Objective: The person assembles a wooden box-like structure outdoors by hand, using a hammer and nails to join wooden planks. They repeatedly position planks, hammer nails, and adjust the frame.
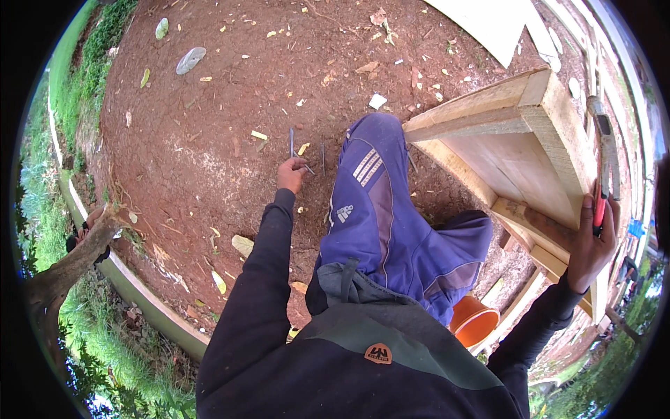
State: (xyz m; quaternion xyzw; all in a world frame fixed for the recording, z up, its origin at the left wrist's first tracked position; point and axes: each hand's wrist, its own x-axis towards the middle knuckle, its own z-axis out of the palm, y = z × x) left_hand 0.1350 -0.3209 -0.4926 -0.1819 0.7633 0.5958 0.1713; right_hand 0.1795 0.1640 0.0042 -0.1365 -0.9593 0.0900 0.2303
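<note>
While purple-trousered legs (391, 202) stand between left hand and carpentry, an orange bucket (474, 322) sits just beside them. Near it, a pale, rough-sawn wooden frame (502, 122) leans up, panelled inside; at its right edge the right hand (593, 237) grips a red-handled metal tool (604, 143). Thin grey rods (292, 143) lie mid-ground on reddish soil (230, 181), at the left hand's (291, 174) fingertips; whether that grip pinches one, I cannot tell. Beyond are fallen leaves (145, 77) and, toward the soil's far right corner, a white sheet (481, 28).

Your black-sleeved left arm (259, 269) extends forward, bare left hand (291, 174) low and partly curled, while your black-sleeved right arm (536, 322) stretches out rightward, bare right hand (592, 253) wrapped in a grip.
</note>
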